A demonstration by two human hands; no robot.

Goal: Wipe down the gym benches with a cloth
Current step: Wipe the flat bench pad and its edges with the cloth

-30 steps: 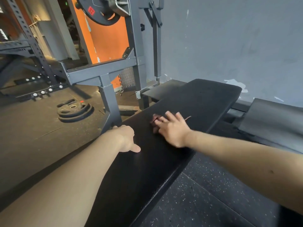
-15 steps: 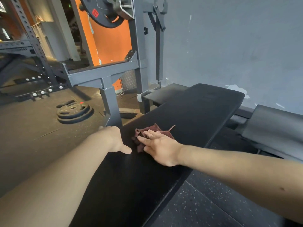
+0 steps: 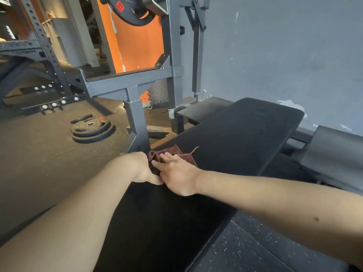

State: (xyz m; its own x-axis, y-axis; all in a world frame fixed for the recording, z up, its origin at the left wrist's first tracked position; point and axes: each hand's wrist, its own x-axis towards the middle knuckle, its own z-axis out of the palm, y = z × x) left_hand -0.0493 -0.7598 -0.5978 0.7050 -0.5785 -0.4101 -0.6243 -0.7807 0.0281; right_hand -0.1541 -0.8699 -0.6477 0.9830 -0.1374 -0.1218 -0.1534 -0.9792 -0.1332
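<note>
We see a grey painted wall (image 3: 284, 55) with chipped patches closing off the far side, and dark speckled rubber floor (image 3: 39, 163) spreading to the left and under us. A grey steel rack (image 3: 135, 81) stands left of the long black bench (image 3: 235, 138), which runs from our lower edge up toward the wall; its far end is rounded and its right edge drops to open floor. A second grey padded bench (image 3: 334, 152) sits just beyond on the right. An orange panel (image 3: 137, 42) shows behind the rack, and a plate hung up top carries a red label (image 3: 119, 5) too blurred to read. Stacked weight plates (image 3: 92, 130) lie on the floor, well apart from the bench, with free floor around them. Our right hand (image 3: 176, 173) lies flat, fingers spread, pressing the maroon cloth (image 3: 172, 152) onto the bench near its left edge. Our left hand (image 3: 143, 167) curls over that edge, touching the cloth; we cannot tell whether it grips the fabric.
</note>
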